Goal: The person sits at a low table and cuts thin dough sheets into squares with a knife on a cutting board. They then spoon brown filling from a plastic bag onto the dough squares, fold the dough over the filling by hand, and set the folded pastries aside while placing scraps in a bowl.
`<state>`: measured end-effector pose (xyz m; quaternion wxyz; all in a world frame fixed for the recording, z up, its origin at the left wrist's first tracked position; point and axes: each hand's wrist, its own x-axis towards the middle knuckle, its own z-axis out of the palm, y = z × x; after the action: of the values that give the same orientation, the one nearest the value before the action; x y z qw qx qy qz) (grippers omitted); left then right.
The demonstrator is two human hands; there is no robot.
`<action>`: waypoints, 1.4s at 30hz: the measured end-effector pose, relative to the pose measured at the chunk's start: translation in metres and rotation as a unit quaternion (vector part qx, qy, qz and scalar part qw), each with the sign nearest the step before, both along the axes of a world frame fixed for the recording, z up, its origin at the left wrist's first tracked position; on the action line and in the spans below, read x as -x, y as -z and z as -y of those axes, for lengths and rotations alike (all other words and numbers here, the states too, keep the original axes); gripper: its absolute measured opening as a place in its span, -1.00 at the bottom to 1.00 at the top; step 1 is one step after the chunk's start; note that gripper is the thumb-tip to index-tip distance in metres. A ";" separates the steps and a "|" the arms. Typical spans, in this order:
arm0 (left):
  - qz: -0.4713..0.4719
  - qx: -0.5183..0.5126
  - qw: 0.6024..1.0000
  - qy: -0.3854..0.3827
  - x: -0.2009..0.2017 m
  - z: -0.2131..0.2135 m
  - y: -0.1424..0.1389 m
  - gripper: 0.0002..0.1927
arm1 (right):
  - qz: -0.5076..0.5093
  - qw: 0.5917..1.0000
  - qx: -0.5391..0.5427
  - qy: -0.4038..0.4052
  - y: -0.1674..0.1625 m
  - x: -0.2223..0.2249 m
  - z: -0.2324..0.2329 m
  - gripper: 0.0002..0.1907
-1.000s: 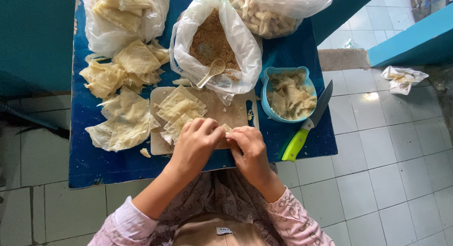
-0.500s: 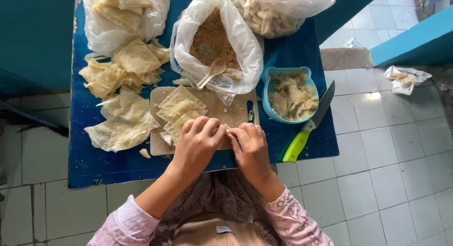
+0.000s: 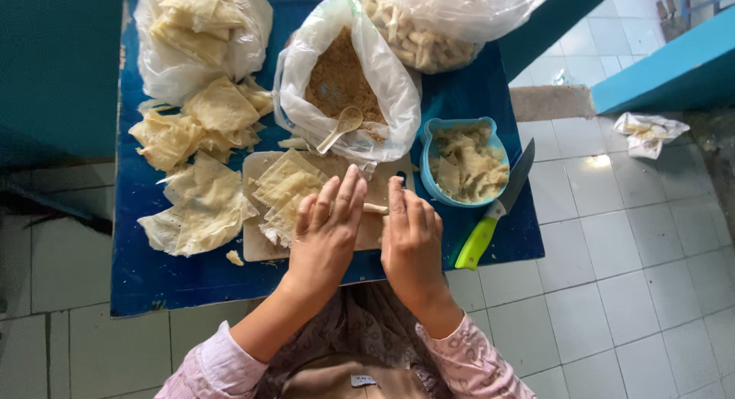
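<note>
Views: I have one, head-worn.
Facing: straight down past my chest onto the blue table [image 3: 153, 284].
Nearness: close; left hand [image 3: 325, 234] and right hand [image 3: 412, 242] fill mid-frame.
Edges: tiled floor [image 3: 612, 292] right.
Overlap: nothing shared.

We see a deep blue tabletop [image 3: 153, 280] carrying pale yellow wrappers [image 3: 200, 207] toward its left edge and a beige cutting board [image 3: 260, 246]. A clear bag [image 3: 383, 70] shows brown crumbs [image 3: 341, 81]. The light blue bowl [image 3: 426, 142] and lime-green-handled knife [image 3: 476, 242] lie near the right edge. Our sleeves [image 3: 475, 364] are pink, finely patterned.
</note>
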<state>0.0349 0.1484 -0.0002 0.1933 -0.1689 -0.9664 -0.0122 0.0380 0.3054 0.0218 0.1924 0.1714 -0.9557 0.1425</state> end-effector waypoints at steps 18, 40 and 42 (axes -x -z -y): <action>-0.091 -0.296 0.943 -0.119 0.000 0.105 -0.009 -0.62 | -0.317 0.946 0.042 -0.053 -0.120 0.223 -0.047 -0.41; -0.021 -0.231 0.973 -0.002 0.006 0.105 -0.013 -0.78 | 0.083 0.949 0.036 -0.301 -0.033 0.032 0.021 -0.34; -0.017 -0.237 0.971 0.000 0.005 0.105 -0.013 -0.80 | 0.097 0.963 0.011 -0.252 -0.037 0.026 0.005 -0.26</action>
<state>0.0296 0.0436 0.0130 0.2441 -0.1181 -0.9326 -0.2381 0.0116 0.3006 0.0585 0.0588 0.3896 -0.8941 0.2129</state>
